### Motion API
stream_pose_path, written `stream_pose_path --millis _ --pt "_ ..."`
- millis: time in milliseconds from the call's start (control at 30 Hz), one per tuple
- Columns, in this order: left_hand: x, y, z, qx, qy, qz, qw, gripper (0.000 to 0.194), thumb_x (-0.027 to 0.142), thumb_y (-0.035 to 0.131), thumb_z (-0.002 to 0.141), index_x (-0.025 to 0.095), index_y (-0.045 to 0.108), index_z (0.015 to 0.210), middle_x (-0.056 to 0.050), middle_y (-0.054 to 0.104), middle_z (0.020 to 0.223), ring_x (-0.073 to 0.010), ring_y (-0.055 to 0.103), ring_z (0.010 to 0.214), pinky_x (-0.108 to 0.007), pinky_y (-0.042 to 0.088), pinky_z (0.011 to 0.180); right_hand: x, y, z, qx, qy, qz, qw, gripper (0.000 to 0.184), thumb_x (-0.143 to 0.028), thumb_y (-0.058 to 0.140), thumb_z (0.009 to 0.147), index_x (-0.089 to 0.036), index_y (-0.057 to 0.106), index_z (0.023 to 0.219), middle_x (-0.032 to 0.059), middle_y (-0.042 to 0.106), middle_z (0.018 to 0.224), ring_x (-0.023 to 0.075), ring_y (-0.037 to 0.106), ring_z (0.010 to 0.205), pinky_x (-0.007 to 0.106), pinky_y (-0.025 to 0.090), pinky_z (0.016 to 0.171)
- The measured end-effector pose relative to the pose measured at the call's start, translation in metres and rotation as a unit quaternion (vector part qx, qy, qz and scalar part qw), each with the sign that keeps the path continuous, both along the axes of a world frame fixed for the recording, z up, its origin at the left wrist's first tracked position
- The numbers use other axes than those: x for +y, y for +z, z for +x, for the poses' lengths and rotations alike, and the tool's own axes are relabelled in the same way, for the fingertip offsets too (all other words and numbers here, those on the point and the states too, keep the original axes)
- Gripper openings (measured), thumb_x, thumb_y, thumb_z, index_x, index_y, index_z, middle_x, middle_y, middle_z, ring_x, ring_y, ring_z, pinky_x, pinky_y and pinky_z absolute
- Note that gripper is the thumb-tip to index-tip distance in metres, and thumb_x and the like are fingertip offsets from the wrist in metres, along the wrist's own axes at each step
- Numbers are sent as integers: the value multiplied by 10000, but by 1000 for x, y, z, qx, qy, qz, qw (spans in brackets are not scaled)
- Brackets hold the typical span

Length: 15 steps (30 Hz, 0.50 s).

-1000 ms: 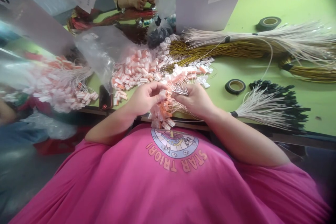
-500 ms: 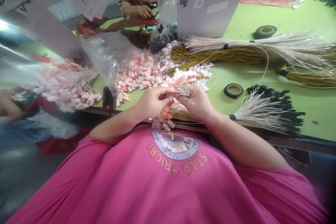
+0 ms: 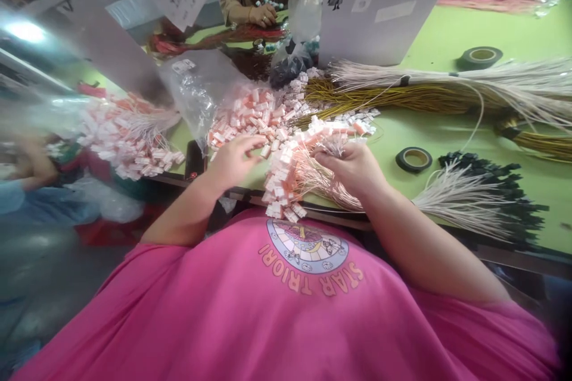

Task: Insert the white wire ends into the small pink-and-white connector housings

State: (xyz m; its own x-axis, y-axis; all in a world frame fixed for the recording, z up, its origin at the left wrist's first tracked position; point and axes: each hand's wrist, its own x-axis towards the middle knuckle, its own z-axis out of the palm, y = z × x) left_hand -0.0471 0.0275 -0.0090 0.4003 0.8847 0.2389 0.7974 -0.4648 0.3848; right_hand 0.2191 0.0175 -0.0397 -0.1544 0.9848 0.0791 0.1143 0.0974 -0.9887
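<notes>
— At the green table's near edge, what's she holding?
— Right hand is closed around the wire bundle; left hand reaches open-fingered onto the loose connector pile.

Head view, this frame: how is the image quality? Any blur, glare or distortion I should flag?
Head view: the left hand, right hand and connector bundle between them are fairly sharp; the left edge is smeared, with the pile of connectors soft; a bright glare spot sits upper left; wide-angle bending curves the green table; lighting is even.
</notes>
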Motion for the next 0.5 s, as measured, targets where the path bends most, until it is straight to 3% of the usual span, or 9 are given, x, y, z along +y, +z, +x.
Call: stream_pose_path --millis 100,233,367,500 --pt "6 -18 -53 152 120 -9 981 211 146 526 827 188 670 976 -75 645 1032 -222 606 928 -367 479 839 3 -2 1 30 -3 -33 999 130 -290 674 679 -174 635 633 -27 557 567 99 490 531 268 383 547" --pt "5 -49 -91 204 158 -35 965 219 188 569 798 194 666 994 -91 603 1095 -237 593 967 -358 480 835 4 -1 1 30 32 -73 996 82 -243 655 668 -162 654 652 -7 587 569 107 514 538 277 398 563" --pt "6 -67 -83 161 156 1 974 180 200 519 833 161 681 902 -109 607 1063 -224 598 931 -354 484 816 4 0 0 1 48 -67 997 125 -244 618 696 -155 642 611 26 622 599 123 546 578 293 425 613" --pt "4 -56 -52 -13 95 38 995 138 197 543 816 154 664 865 -94 648 1024 -208 596 975 -362 483 881 5 -2 1 -21 76 -73 994 124 -269 644 672 -161 627 613 14 604 589 124 518 562 285 395 556"
